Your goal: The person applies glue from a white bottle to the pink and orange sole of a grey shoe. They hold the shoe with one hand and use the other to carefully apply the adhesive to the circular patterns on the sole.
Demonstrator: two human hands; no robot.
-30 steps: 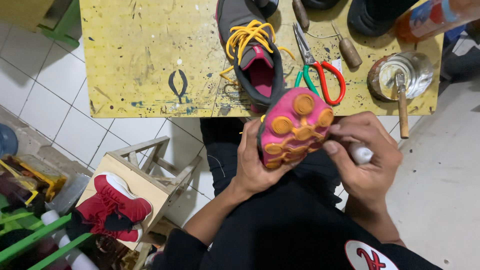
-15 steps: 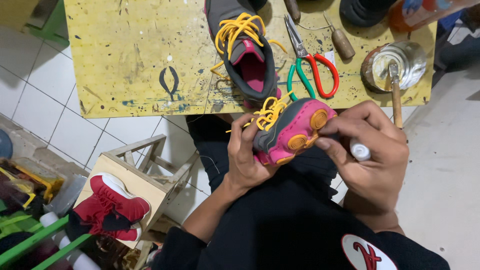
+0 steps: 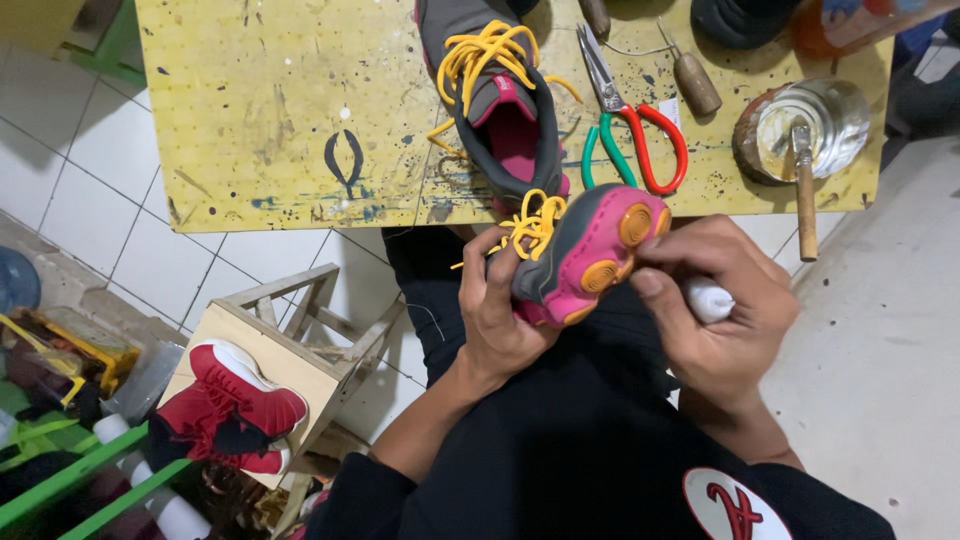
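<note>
Grey-pink shoe (image 3: 585, 255) sits between left hand (image 3: 500, 315) and right hand (image 3: 715, 310).

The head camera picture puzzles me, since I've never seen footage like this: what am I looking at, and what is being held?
The camera sits on a person's head and looks down, so you see their own two bare hands above their lap. The left hand grips a small grey and pink shoe with yellow laces, turned so its pink and orange sole faces up. The right hand touches the sole's edge with its fingertips and also holds a small white object; what it is cannot be told. Ahead lies a yellow, paint-spattered board. On it rest the matching shoe, scissors with one red and one green handle, a wooden-handled tool, and an open tin with a stick-like tool resting in it. Lower left, a red shoe lies on a small wooden stool.
</note>
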